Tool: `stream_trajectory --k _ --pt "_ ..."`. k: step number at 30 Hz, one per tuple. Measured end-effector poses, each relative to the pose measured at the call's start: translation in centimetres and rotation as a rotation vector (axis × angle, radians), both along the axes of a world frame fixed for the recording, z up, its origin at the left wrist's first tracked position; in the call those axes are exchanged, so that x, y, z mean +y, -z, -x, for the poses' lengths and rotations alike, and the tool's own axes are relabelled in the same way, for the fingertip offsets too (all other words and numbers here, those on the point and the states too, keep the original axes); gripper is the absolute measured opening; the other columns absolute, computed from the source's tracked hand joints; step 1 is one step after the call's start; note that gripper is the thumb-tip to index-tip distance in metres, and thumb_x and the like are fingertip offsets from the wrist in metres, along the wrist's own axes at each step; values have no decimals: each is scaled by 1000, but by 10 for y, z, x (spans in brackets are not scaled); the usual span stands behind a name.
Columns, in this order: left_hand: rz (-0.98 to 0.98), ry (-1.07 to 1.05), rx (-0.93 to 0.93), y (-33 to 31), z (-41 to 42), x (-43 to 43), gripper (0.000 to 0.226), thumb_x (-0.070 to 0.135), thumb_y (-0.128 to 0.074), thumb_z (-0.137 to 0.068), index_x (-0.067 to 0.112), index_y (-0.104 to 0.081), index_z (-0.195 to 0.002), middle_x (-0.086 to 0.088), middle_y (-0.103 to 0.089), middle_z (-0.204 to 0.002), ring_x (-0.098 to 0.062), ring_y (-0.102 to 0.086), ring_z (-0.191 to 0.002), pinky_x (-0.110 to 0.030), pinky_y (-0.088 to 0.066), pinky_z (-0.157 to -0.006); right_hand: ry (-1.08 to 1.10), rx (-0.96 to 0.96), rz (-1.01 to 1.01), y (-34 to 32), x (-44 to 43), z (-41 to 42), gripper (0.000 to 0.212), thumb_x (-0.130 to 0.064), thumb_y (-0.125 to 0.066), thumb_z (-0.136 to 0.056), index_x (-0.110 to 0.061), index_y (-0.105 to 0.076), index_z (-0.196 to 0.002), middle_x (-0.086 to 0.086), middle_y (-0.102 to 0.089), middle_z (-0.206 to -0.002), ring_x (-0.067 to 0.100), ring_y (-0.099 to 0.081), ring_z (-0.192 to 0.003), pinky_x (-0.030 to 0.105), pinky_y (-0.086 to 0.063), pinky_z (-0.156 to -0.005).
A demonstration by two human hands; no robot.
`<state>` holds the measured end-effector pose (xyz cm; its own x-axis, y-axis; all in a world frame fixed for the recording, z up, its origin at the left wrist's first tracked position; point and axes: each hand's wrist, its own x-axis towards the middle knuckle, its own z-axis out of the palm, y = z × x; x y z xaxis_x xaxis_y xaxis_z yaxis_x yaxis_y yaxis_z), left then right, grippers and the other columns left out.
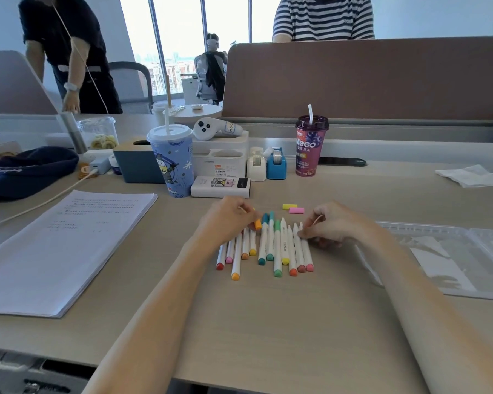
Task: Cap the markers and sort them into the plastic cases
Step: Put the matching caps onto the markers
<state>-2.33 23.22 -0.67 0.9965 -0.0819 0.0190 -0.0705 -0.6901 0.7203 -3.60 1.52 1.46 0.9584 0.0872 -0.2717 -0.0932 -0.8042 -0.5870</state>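
Head view: left hand (228,220) pinches orange cap (258,224) for capping; right hand (332,224) apparently pinches markers (276,251), steadying them; plastic case (453,260) waits at three o'clock.

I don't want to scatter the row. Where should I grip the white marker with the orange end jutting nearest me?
Pinch the marker across its orange end, coming from the near side: that end sticks out past its neighbours, so both sides are free, while its upper barrel lies against them.
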Motion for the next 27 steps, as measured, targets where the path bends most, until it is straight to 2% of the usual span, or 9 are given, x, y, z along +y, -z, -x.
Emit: stream_trajectory --k 3,5,8,10,13,16,20,24,27 --pt "-32 14 -25 3 -1 -2 12 39 -60 -90 29 -63 -85 11 -69 -78 -8 -60 -79 -33 -52 -81 7 11 2 -1 -1 -1 14 -26 -73 -85 -19 -62 -90 3 -69 -88 14 -60 -67 24 -44 -52" --pt "-61 18 -30 4 0 -3 12 42 -60 -90 31 -61 -86 15 -64 -79 -3 -58 -83 -30 -50 -81 10 8 6 0 -2 -1 13 -25 -72 -86 -20 -63 -92 4 -69 -89 13 -60 -68 24 -44 -52" --pt "-84 22 -39 5 0 -4 14 44 -60 -89 31 -61 -89 14 -64 -89 -5 -58 -91 -29 -48 -81 8 -30 19 2 -2 -1 9 -23 -70 -87 -20 -62 -90 4 -67 -88 12 -59 -70 24 -43 -53" --pt "-61 27 -39 5 0 -4 15 43 -61 -88 29 -63 -90 11 -67 -94 -7 -60 -93 -30 -49 -82 3 -82 20 5 -1 -3 10 -22 -71 -86 -21 -61 -86 2 -64 -88 12 -59 -75 24 -45 -59" --pt "-10 17 -32 3 0 -3 15 44 -61 -88 28 -63 -88 10 -70 -86 -8 -62 -85 -28 -50 -78 -11 -198 51 12 3 -8 10 -26 -70 -87 -25 -60 -83 -2 -62 -92 10 -57 -82 25 -46 -69" --pt "25 2 -20 2 -1 -3 13 41 -61 -90 29 -64 -86 10 -71 -83 -8 -61 -84 -26 -48 -74 -54 -264 29 17 10 -10 10 -30 -70 -87 -29 -62 -80 -7 -62 -90 6 -54 -81 24 -44 -69" --pt "74 25 -34 2 -1 0 15 34 -57 -93 30 -66 -82 10 -73 -78 -11 -63 -83 -28 -48 -79 -80 -302 -8 22 18 -6 9 -32 -67 -89 -27 -65 -81 -11 -58 -80 4 -52 -76 20 -35 -61" --pt "22 27 -98 8 -3 2 15 37 -59 -92 34 -68 -80 12 -71 -84 -7 -64 -85 -34 -54 -82 -43 -289 -77 21 22 -7 15 -35 -69 -87 -22 -68 -80 -5 -64 -81 10 -58 -81 29 -48 -75" --pt "-94 18 -146 10 -2 -1 13 40 -59 -91 36 -65 -81 18 -64 -86 -2 -58 -85 -28 -50 -75 -54 -257 -46 20 25 -7 15 -34 -74 -82 -20 -70 -76 -2 -66 -78 12 -59 -79 32 -50 -76"
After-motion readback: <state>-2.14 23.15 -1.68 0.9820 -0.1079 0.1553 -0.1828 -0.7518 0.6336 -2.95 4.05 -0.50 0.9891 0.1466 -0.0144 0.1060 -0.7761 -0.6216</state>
